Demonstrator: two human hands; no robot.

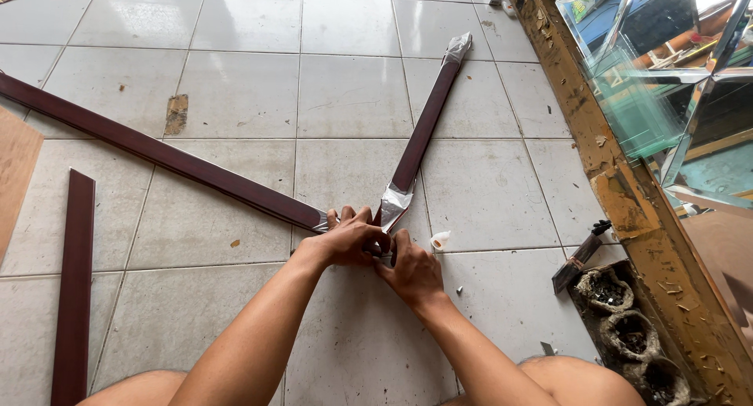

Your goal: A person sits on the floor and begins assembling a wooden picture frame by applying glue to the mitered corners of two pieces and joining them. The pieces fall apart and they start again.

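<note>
Two long dark maroon strips, left strip [157,151] and right strip [423,127], flat on tile, forming a V; silver-taped near ends meet at centre, under both hands.

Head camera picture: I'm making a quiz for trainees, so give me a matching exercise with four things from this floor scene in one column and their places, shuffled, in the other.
Things
1. long dark strip
2. short dark strip
3. small white cap
4. mirror frame

Places
A. lying alone on the tiles at the far left
B. on the tile just beside the right hand
C. along the right edge of the view
D. running from the upper left down to the left hand

Pairs: 1-D, 2-A, 3-B, 4-C
</note>
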